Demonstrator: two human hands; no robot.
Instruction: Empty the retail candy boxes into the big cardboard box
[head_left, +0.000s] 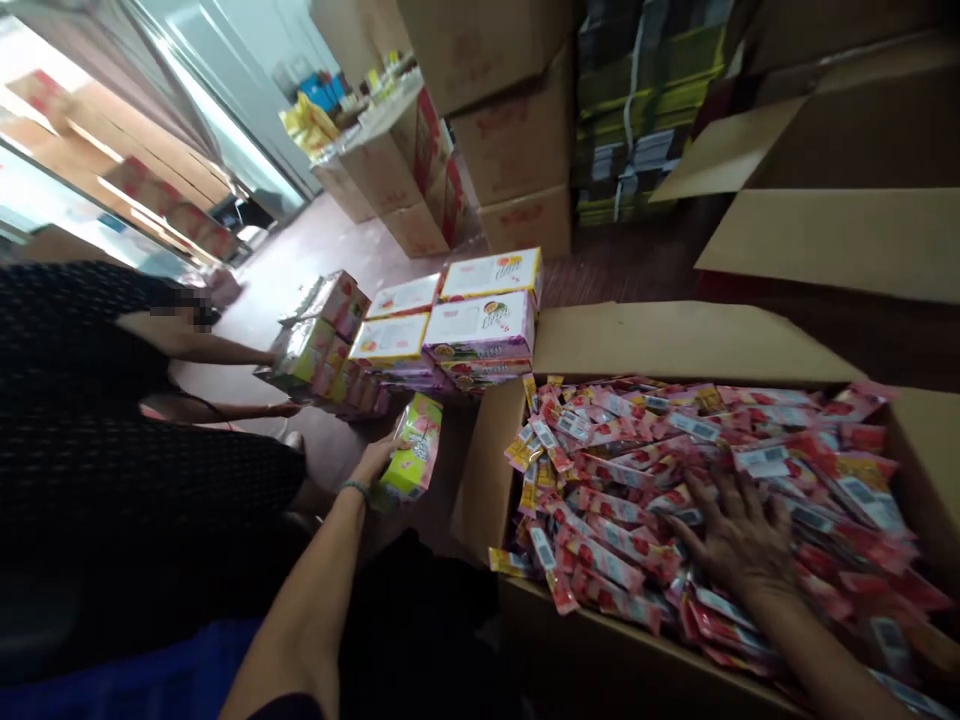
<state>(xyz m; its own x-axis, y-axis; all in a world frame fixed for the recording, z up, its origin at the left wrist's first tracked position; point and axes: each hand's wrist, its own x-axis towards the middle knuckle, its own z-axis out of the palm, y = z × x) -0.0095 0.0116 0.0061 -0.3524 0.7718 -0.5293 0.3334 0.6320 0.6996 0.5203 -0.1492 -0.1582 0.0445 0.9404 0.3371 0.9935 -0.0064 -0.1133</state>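
Note:
My left hand [377,462], with a band at the wrist, is closed on the near side of a green and pink printed carton [414,445]. It holds the carton tilted over the floor, left of a large open cardboard box [487,480]. Inside that box lies a heap of pink and red stick sachets [615,550], some of them yellow. My right hand [739,525] rests on the heap, palm down, fingers spread over the sachets. What lies under its palm is hidden.
A co-worker in dark dotted clothes [90,400] stands at the left, hands at a stack of shrink-wrapped cartons [319,345]. White-topped printed cartons [480,325] are stacked beyond my left hand. Cardboard boxes [514,150] and strapped yellow-edged bundles [637,120] stand behind. A blue crate [150,670] is at lower left.

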